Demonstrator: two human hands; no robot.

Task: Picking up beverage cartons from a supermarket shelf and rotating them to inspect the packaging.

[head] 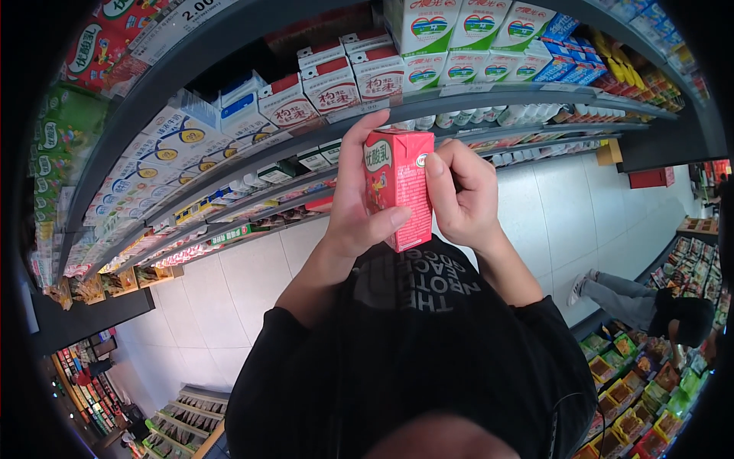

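A red drink carton (414,195) stands nearly upright in front of my chest, its printed side and part of its top facing me. My left hand (364,209) wraps its left side, thumb across the front lower down and fingers reaching up behind. At the upper right edge, my right hand (464,192) has its thumb on the carton, the other fingers curled in. Whether those fingers pinch something thin at the back is hidden. Just beyond the hands runs a dark shelf edge (413,108) with price labels.
White-and-red cartons (330,86), white-and-green cartons (476,26) and blue-and-white milk packs (178,135) fill the shelves. Lower shelves hold bottles (453,119). A person (659,310) bends over packaged food (631,396) at the right. Pale tiled floor (212,304) lies below.
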